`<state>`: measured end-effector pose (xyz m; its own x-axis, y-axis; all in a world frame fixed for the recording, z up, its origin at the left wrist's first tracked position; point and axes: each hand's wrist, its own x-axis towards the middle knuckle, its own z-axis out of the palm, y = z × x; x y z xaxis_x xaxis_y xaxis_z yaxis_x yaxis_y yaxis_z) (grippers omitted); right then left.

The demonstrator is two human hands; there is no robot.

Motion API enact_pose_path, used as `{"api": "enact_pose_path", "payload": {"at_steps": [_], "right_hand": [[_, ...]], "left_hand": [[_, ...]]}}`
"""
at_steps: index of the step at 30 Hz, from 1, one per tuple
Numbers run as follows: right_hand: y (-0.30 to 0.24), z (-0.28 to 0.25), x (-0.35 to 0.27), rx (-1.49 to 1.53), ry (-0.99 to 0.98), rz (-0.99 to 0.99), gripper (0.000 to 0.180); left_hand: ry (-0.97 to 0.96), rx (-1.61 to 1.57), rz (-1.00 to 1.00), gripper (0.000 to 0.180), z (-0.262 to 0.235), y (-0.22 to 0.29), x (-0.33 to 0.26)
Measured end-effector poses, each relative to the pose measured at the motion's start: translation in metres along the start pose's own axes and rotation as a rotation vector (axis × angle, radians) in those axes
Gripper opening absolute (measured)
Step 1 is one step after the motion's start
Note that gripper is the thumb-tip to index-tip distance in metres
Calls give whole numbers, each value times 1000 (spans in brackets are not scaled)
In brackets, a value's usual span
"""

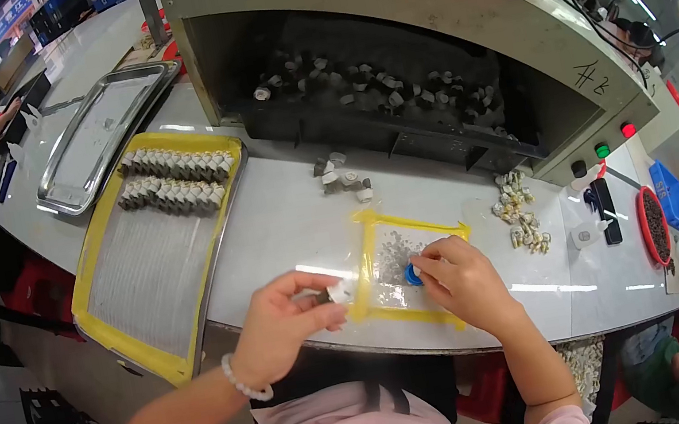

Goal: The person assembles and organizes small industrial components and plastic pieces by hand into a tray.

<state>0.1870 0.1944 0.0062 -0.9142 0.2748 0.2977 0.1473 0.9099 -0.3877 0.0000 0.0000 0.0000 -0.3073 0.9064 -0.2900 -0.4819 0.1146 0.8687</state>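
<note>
Pinched in my left hand [290, 317] is a small white part with a dark end [338, 293], held just left of a yellow-taped work area. My right hand [463, 279] closes its thumb and fingers on a small blue round piece [412, 274], low over that area. Inside the yellow tape border [372, 233] lie many tiny clear or grey bits [396, 252]. Beyond my hands, several loose white-and-dark parts [343, 177] sit on the white table. To the left, a yellow-edged tray [162, 251] carries rows of similar white parts [172, 179] at its far end.
A large machine [415, 20] with a dark opening full of parts stands behind the table. White-and-gold pieces [521, 213] are heaped right of the taped area. Farther right are a white bottle [586, 234], a red basin [654, 227] and a blue bin [670, 195]. A metal tray [97, 131] lies far left.
</note>
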Motion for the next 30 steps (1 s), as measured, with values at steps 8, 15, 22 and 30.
{"api": "enact_pose_path", "payload": {"at_steps": [8,15,22,30], "right_hand": [[1,1,-3,93,108,61,23],[-9,1,-14,474,116,281,28],[-22,4,-16,775,66,307,28],[-27,5,-15,674,61,269,27]], "left_hand": [[26,-205,106,30,25,-43,10],[-46,-152,143,29,33,-60,29],[-65,-163,206,27,34,-66,29],[-38,-150,282,27,38,-67,24]]}}
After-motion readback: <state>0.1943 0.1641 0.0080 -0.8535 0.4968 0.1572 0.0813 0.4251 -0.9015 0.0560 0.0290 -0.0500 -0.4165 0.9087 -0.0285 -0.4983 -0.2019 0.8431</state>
